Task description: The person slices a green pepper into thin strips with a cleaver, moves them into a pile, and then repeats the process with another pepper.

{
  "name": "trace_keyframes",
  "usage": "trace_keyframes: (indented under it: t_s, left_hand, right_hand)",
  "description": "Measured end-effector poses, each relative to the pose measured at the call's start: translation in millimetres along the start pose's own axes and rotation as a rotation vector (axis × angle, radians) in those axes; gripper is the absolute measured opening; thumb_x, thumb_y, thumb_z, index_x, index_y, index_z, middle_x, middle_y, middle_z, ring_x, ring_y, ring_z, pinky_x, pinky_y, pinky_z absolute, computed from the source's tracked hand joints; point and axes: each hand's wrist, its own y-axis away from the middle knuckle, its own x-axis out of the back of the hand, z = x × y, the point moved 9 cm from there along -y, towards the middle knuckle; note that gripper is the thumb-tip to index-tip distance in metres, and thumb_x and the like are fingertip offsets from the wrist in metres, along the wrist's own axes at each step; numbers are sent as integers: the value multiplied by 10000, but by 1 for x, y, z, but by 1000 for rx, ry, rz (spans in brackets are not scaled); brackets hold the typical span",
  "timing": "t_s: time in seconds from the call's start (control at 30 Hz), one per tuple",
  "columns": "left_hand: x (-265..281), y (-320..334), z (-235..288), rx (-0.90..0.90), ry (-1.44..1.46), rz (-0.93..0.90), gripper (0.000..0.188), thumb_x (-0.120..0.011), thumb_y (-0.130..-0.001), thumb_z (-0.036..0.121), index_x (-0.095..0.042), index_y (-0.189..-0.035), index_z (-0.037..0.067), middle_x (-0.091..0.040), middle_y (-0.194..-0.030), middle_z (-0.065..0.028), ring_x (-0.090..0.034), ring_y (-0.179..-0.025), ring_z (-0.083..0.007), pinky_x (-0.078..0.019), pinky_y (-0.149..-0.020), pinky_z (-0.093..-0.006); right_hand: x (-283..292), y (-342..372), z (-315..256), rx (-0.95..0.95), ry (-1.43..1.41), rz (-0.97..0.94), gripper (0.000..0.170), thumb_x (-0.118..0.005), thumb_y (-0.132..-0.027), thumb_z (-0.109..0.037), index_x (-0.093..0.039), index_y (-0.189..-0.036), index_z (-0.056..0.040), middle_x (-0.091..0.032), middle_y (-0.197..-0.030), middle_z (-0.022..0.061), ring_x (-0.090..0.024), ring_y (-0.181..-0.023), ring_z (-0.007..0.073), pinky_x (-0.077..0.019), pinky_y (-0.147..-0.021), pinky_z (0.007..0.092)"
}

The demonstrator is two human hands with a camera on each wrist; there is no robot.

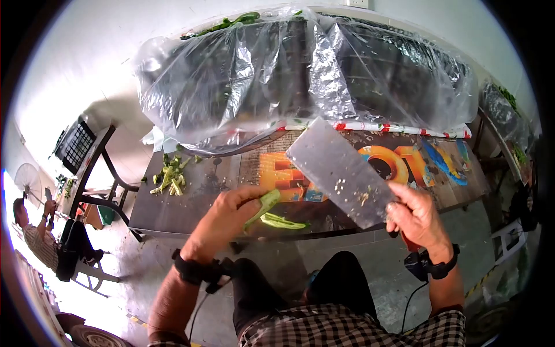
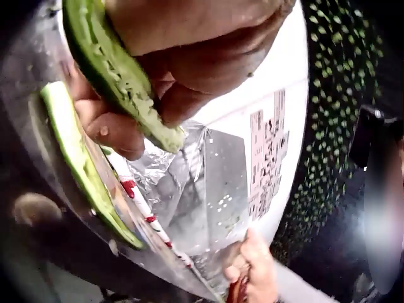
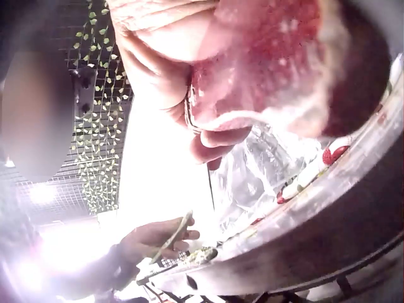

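My left hand (image 1: 222,217) grips a halved long green vegetable (image 1: 267,203) between thumb and fingers, over the table's front edge. In the left wrist view this half (image 2: 113,69) shows dark green skin and a pale, hollowed inside. Another long green piece (image 1: 284,222) lies just beyond that hand on the table. My right hand (image 1: 421,220) holds a broad cleaver (image 1: 335,170) raised over the table, blade pointing up and left. Pale seeds and bits stick to the blade. The cleaver's red handle (image 3: 252,63) fills the upper part of the right wrist view.
A heap of pale green scraps (image 1: 171,175) lies at the left of the printed table (image 1: 225,173). Clear plastic sheeting (image 1: 243,81) covers a large dark stack behind it. At the far left a person (image 1: 43,237) sits near a side table (image 1: 98,153).
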Motion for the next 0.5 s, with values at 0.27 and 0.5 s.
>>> trace_keyframes:
  t_s: [0.27,0.5]
  left_hand:
    - [-4,-88,34,-429,-700,-228,188,-638,-823,108,-713,-971,17,-712,-883,-104,-671,-762,-190,-526,-716,-325]
    - [-2,-118,2,-435,-881,-313,225,-674,-820,191,-737,-983,50,-710,-1005,-132,-682,-889,-285,-534,-798,-367]
  right_hand:
    - [8,-31,-14,-210,40,-42,333,-536,-916,-30,-583,-1244,1,-589,-703,23,-582,-584,100,-491,-581,262]
    - [-13,-51,0,-169,176,-193,350,-571,-899,-77,-591,-1245,-30,-658,-758,110,-614,-587,166,-507,-610,316]
